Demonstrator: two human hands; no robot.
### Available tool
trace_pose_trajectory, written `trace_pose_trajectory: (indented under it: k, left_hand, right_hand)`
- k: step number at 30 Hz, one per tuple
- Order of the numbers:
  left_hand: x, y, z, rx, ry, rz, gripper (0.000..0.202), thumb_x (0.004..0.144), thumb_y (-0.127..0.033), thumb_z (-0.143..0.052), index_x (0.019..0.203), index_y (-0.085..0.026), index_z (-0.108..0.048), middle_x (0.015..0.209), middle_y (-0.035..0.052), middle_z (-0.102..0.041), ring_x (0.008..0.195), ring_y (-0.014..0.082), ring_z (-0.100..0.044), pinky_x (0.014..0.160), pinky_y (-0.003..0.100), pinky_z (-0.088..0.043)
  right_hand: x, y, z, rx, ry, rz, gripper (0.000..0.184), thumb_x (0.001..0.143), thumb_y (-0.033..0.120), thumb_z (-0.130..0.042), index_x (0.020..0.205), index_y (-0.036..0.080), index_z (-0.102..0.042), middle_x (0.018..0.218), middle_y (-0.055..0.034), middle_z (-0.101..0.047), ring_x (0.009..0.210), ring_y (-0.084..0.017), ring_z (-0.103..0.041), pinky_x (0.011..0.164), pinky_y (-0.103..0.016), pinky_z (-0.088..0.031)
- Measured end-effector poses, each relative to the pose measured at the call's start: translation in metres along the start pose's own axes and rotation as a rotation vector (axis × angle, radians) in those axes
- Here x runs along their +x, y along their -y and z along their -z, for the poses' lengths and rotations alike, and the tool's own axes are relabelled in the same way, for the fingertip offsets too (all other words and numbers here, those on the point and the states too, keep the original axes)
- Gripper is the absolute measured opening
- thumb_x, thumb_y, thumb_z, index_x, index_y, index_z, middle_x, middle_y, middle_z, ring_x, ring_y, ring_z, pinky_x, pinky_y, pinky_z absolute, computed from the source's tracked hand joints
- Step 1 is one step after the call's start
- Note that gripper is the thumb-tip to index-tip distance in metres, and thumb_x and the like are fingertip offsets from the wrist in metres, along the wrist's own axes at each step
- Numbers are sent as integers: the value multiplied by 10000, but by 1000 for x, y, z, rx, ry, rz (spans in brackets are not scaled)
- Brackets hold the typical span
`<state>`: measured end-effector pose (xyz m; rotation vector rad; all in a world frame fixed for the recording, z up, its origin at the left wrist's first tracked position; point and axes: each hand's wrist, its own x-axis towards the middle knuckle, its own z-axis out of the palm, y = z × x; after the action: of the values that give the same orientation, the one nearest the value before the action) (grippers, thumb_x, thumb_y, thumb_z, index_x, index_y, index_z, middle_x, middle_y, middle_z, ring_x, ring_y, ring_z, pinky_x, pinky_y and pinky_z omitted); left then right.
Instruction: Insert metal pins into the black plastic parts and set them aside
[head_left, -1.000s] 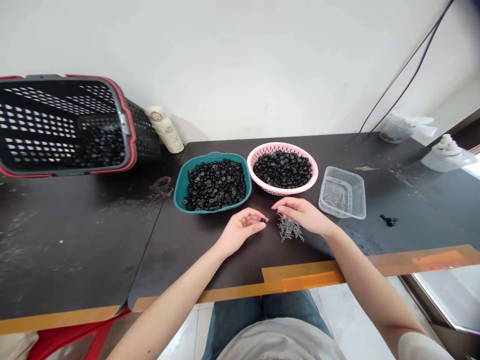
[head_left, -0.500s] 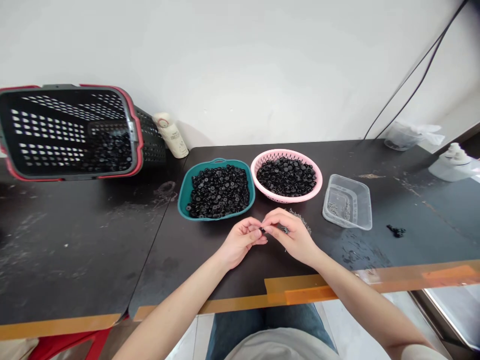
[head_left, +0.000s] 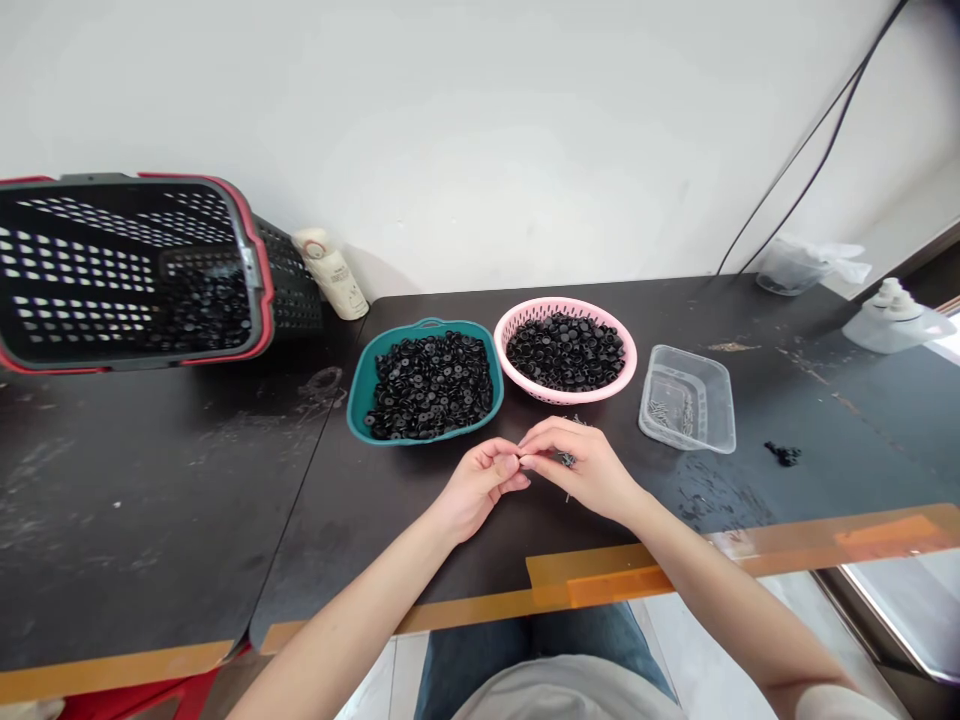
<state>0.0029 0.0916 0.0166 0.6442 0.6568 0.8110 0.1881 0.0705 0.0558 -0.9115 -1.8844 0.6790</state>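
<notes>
- The heap of thin grey metal fasteners (head_left: 566, 459) lies on the table just in front of me, mostly hidden beneath the right hand (head_left: 581, 470); it sits to the right of where the hands meet.
- The fasteners cross every which way, so I can read no single long axis from here.
- The right hand is nearer the heap and hangs over it, its fingers reaching left. The left hand (head_left: 476, 485) sits just beyond the heap's left side.
- The hands are together, fingertips meeting above the table. The left fingers (head_left: 510, 462) curl inward, but I can't tell from here whether either hand is clamped on anything, as the pinch is too small and hidden.
- Both forearms angle in from the lower corners, wrists raised slightly.
- Just past the hands, a teal plastic tray (head_left: 360, 400) and a round pink perforated basket (head_left: 562, 398) each hold many flat black discs (head_left: 566, 345).
- To the right are a clear plastic tub (head_left: 686, 400) with grey fasteners inside and a small black clump (head_left: 782, 454).
- Further left, a black mesh crate with a red rim (head_left: 131, 270) stands tilted.
</notes>
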Motion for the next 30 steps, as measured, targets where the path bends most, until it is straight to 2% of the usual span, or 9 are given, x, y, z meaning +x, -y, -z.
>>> trace_pose_trajectory:
  k: [8, 11, 14, 17, 19, 21, 22, 26, 30]
  left_hand:
    - [1, -4, -1, -3, 0, 73, 405, 633, -403, -926, 802, -119, -693, 663, -9, -704, 588, 74, -669, 669, 181, -606]
    - [2, -6, -1, -3, 9, 108, 382, 652, -361, -923, 843, -110, -707, 692, 10, -720, 605, 95, -689, 649, 192, -610]
    - [1, -7, -1, -22, 6, 126, 308, 730, -338, -878, 873, -122, -713, 738, 19, -741, 623, 99, -702, 657, 197, -613]
    - [0, -9, -3, -56, -11, 135, 210, 819, -301, -810, 897, -129, -718, 839, 39, -770, 640, 86, -707, 664, 186, -610]
    - [-1, -10, -5, -89, -25, 141, 150, 848, -253, -782, 912, -131, -723, 899, 48, -778, 651, 80, -709, 666, 181, -609]
    - [-2, -11, -6, -119, -27, 144, 114, 858, -206, -767, 937, -132, -730, 927, 51, -776, 676, 82, -714, 681, 182, -609]
    - [-2, -11, -7, -128, -21, 142, 124, 862, -189, -760, 971, -137, -734, 940, 50, -773, 697, 83, -717, 699, 184, -609]
    - [-3, -9, -7, -135, 30, 128, 241, 856, -212, -769, 1085, -149, -730, 933, 35, -741, 746, 88, -710, 733, 198, -611]
    - [-3, -5, -4, -99, 107, 97, 309, 781, -359, -837, 969, -139, -729, 848, 15, -691, 713, 89, -679, 699, 210, -609]
  right_hand:
    - [2, -7, -1, 120, -10, -148, 156, 893, 359, -724, 829, 218, -745, 931, -67, -747, 746, -183, -678, 647, -313, -552]
    - [1, -5, 1, 30, 23, -139, 177, 904, 380, -710, 851, 214, -742, 872, -55, -733, 719, -173, -658, 645, -304, -535]
    - [4, -2, 13, -99, 122, -76, 179, 913, 383, -703, 965, 219, -753, 898, -53, -735, 739, -177, -661, 684, -312, -537]
    - [23, -10, 41, -208, 128, -83, 222, 907, 409, -705, 1031, 233, -758, 945, -52, -756, 769, -195, -683, 718, -329, -547]
    - [46, -24, 65, -381, -5, -132, 203, 953, 372, -636, 1010, 229, -767, 987, -68, -761, 851, -226, -693, 785, -361, -545]
    - [71, -44, 86, -646, -123, -258, 217, 952, 291, -619, 1105, 214, -752, 1080, -96, -747, 925, -259, -686, 840, -401, -535]
    - [83, -54, 93, -767, -99, -313, 238, 941, 254, -619, 1138, 211, -745, 1110, -108, -736, 984, -281, -673, 877, -428, -523]
    - [112, -87, 96, -797, 4, -349, 175, 812, 141, -725, 964, 184, -800, 1092, -126, -742, 1087, -334, -643, 949, -463, -493]
    - [117, -92, 89, -740, -18, -366, 156, 787, 99, -722, 892, 176, -807, 1043, -126, -759, 1093, -346, -645, 980, -494, -479]
